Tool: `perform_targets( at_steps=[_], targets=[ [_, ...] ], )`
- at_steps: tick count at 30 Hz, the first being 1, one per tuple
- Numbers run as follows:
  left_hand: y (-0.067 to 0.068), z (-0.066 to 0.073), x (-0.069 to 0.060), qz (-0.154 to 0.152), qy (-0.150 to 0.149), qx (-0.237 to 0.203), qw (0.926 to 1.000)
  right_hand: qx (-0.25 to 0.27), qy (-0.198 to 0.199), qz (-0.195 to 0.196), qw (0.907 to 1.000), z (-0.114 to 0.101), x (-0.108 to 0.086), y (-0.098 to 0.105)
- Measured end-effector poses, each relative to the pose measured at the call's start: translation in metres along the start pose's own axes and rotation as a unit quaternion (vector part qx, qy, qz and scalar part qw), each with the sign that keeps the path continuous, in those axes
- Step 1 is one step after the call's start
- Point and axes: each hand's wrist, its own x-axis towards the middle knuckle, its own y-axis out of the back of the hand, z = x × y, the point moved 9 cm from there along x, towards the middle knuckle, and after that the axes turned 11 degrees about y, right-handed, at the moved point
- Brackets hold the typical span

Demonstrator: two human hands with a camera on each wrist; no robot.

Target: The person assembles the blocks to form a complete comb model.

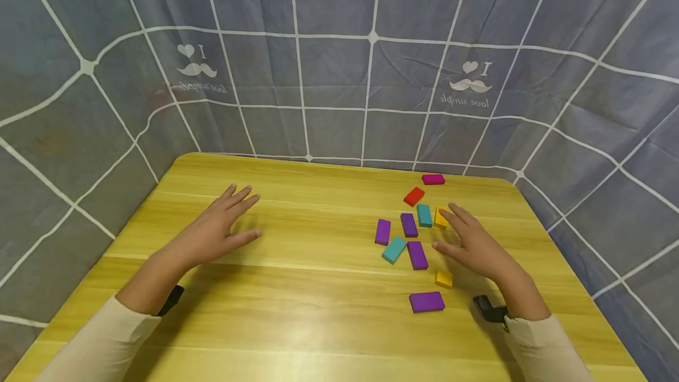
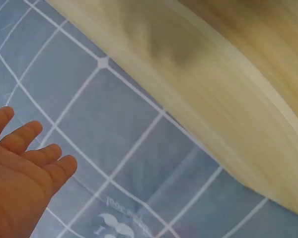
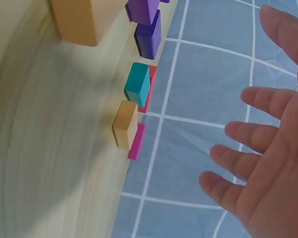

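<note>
Several coloured blocks lie scattered on the right half of a wooden table: a magenta one (image 1: 433,179) farthest back, a red one (image 1: 414,196), teal ones (image 1: 394,250), purple ones (image 1: 417,255) and yellow ones (image 1: 443,279). My right hand (image 1: 477,249) hovers beside them, fingers spread and holding nothing, its fingertips overlapping the back yellow block (image 1: 440,217) in the head view. Over the left part of the table my left hand (image 1: 209,231) is held with fingers extended, also holding nothing. The right wrist view shows the right palm (image 3: 278,163) apart from the blocks, including a teal one (image 3: 137,84).
The wooden table (image 1: 297,311) has a rounded back left corner. A grey-blue curtain (image 1: 334,75) with white grid lines surrounds its back and sides. Dark straps with camera mounts (image 1: 489,310) sit at both wrists.
</note>
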Motion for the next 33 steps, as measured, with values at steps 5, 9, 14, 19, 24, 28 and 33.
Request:
perform_targets(
  at_steps=[5,9,14,19,24,28,33],
  targets=[
    [-0.006,0.012,0.011,-0.004,-0.013,-0.04,0.9991,0.01,0.003,0.0,0.9999,0.004,0.007,0.0],
    [-0.015,0.017,0.021,-0.013,-0.01,-0.059,0.9981,0.021,0.001,0.001,0.9998,0.011,0.012,-0.002],
    [-0.029,0.023,0.031,-0.031,-0.008,-0.082,0.9961,0.043,0.004,0.012,0.999,0.018,0.017,-0.004],
    [-0.042,0.03,0.044,-0.044,-0.012,-0.099,0.9941,0.06,0.0,0.012,0.9981,0.021,0.019,-0.006],
    [-0.054,0.04,0.059,-0.067,-0.02,-0.128,0.9893,0.077,0.0,0.011,0.997,0.018,0.022,-0.008],
    [-0.065,0.046,0.069,-0.098,-0.009,-0.165,0.9814,0.087,0.001,0.013,0.9961,0.014,0.023,-0.011],
    [-0.078,0.053,0.08,-0.127,0.019,-0.213,0.9684,0.085,0.005,0.017,0.9963,0.007,0.022,-0.015]
  ],
)
